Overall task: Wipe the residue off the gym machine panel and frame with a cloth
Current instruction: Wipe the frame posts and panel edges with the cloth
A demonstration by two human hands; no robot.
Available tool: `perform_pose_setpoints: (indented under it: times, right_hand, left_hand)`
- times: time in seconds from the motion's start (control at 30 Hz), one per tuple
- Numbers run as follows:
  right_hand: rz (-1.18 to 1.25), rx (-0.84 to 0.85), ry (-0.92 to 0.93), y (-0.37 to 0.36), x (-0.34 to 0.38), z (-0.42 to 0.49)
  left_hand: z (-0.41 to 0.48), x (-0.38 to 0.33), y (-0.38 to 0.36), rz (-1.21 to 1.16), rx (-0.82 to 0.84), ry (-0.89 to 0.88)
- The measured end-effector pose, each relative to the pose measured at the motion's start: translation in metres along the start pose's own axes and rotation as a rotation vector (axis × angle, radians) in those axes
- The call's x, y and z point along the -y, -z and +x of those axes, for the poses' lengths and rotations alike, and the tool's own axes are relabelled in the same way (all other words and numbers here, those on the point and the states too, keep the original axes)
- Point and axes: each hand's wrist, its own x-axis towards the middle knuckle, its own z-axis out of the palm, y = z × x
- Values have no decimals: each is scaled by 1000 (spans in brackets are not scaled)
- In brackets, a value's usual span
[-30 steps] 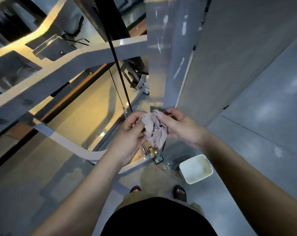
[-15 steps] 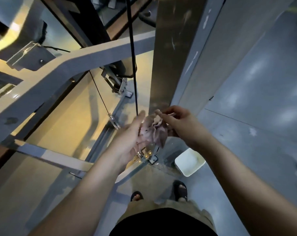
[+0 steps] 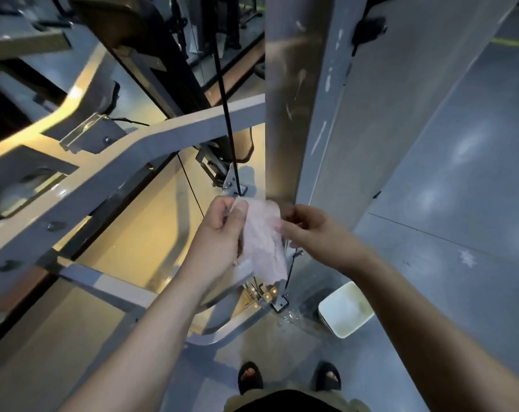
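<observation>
Spreading cloth (image 3: 261, 233), formerly bunched

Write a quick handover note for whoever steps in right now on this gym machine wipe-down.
Left hand: pinching the top edge of the crumpled pale pink cloth.
Right hand: gripping the cloth's other side; cloth held in the air, off the machine.
Tall grey metal panel: white residue streaks remain.
Grey frame beam: not being wiped.
White square tub sits on the floor by the panel's base.
Left to do: wipe panel streaks, then frame.
</observation>
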Motion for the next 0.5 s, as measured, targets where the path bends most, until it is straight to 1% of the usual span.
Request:
perform_pose_setpoints:
  times: [0.07, 0.13, 0.23, 0.33, 0.37, 0.4, 0.5]
  right_hand:
    - [58, 7, 33, 3, -1, 1]
    - [160, -5, 17, 9, -1, 2]
    - [129, -10, -44, 21, -1, 3]
    - [193, 60, -119, 34, -7, 4]
    - [211, 84, -107, 40, -9, 4]
    - [221, 111, -86, 45, -11, 3]
    - [325, 162, -33, 61, -11, 0]
  left_hand:
    - [0, -5, -5, 36, -56, 20]
    - [-2, -8, -13, 56, -117, 57]
    - [-2, -11, -25, 48, -103, 160]
    - [-3, -15, -37, -124, -47, 280]
    - [-3, -16, -39, -144, -29, 274]
    - [-3, -16, -41, -108, -19, 255]
    - [-7, -23, -46, 96, -39, 149]
